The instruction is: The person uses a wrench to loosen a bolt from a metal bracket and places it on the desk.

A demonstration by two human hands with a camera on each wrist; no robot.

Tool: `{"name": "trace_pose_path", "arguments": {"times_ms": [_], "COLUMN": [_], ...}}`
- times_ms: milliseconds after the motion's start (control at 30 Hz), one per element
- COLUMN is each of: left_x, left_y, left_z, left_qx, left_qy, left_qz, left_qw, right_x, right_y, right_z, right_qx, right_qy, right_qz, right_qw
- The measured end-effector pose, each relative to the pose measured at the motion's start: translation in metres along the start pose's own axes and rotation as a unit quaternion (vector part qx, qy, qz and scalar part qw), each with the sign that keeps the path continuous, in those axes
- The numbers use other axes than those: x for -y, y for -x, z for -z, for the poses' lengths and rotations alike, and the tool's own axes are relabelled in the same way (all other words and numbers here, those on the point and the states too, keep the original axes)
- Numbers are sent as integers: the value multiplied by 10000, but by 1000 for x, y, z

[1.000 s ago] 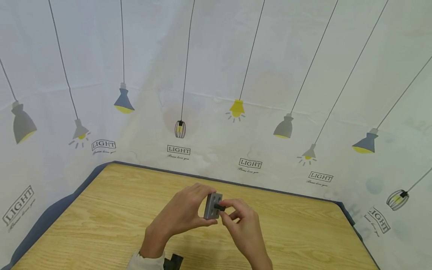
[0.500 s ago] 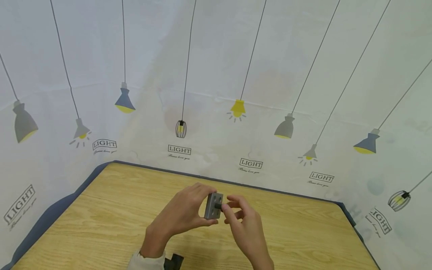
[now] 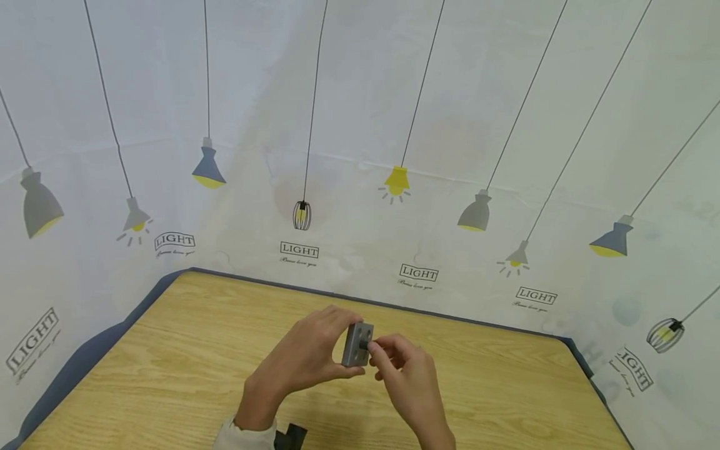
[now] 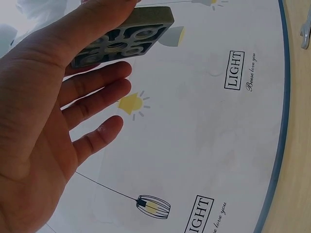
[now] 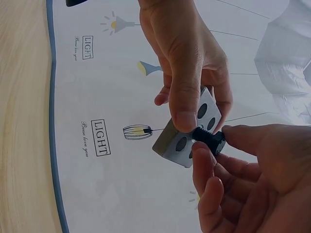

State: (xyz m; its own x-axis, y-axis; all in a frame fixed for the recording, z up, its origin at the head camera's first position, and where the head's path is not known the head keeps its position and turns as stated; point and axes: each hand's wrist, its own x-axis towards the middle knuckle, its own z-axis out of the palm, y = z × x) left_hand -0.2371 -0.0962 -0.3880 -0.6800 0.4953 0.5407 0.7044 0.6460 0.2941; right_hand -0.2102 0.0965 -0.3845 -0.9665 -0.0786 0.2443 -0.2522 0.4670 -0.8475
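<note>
Between its thumb and fingers my left hand holds a small grey square block up over the table. Round holes open on its face, and its recessed back shows in the left wrist view. From the middle hole sticks a black threaded bolt, its head outward. My right hand pinches that bolt head between thumb and index finger, as the right wrist view shows; its other fingers are curled below. In the left wrist view, the left hand's remaining fingers extend past the block.
Below the hands spreads a wood-grain table with a dark blue edge. Behind it hangs a pale backdrop printed with lamps. A black angular piece shows beside the left sleeve. A silvery metal end lies on the table.
My right fingers loosened and spread half a second ago, then closed on the bolt head again. My left hand and the block have barely moved.
</note>
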Motion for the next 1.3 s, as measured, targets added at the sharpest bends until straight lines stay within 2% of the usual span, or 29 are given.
{"name": "trace_pose_path", "arguments": {"times_ms": [933, 1300], "left_x": [1, 1], "left_y": [1, 0], "left_z": [0, -1], "left_qx": [-21, -62], "left_qy": [5, 82], "left_qz": [-4, -15], "left_qw": [10000, 9999], "right_x": [2, 1], "right_y": [2, 4], "right_z": [2, 3], "right_qx": [-12, -38], "right_qy": [144, 368], "right_qz": [273, 505], "right_qw": [9995, 9980]}}
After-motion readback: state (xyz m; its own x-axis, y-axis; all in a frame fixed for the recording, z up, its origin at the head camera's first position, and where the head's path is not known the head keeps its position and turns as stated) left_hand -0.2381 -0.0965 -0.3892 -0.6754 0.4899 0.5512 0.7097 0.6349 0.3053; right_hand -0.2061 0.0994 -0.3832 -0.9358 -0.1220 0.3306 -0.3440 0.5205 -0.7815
